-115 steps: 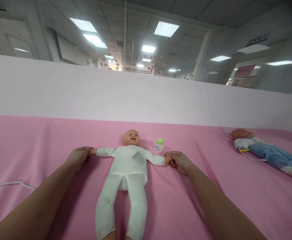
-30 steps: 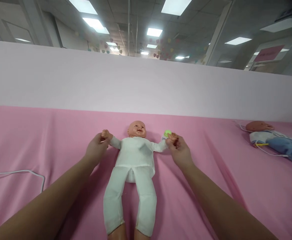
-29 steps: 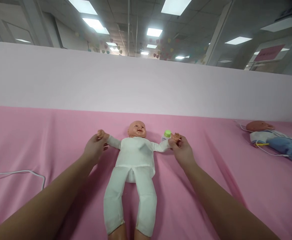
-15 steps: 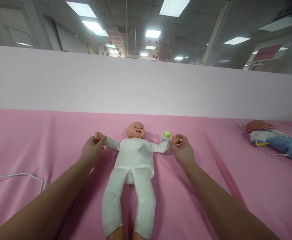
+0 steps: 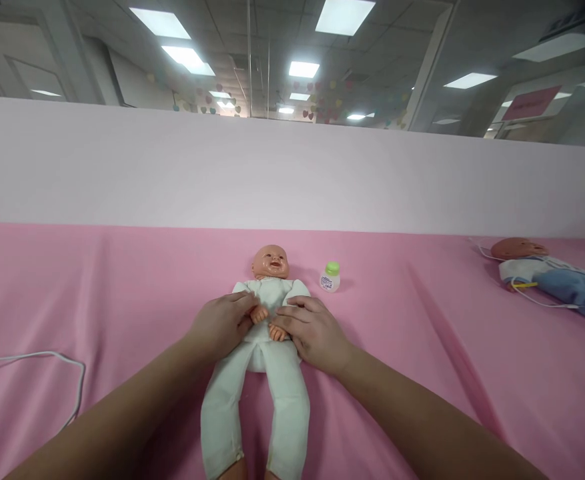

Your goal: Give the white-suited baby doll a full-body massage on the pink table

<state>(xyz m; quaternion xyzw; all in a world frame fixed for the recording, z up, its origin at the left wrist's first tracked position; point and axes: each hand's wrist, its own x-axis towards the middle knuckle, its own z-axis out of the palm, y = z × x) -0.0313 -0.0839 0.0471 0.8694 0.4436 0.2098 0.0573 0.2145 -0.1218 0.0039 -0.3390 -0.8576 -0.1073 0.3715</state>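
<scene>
A baby doll [image 5: 267, 300] in white cloth clothes lies on its back on a pink sheet [image 5: 147, 267]. The doll's arms are folded in over its belly. My left hand [image 5: 222, 327] is closed around the doll's arm on the left, near the wrist, with the small doll hand showing past my fingers. On the other side my right hand [image 5: 317, 333] has its fingers wrapped over the doll's other forearm. A small clear bottle [image 5: 330, 277] with a green cap stands right of the doll's head, touched by neither hand.
A second doll [image 5: 562, 280] in blue and white lies at the far right with thin tubes on it. A white cable [image 5: 47, 354] runs along the left. Behind the sheet rises a white panel [image 5: 292, 177], with glass above it.
Both of my hands have moved inward with the doll's arms, which were stretched out to the sides and now lie bent over its belly. The bottle is now fully uncovered.
</scene>
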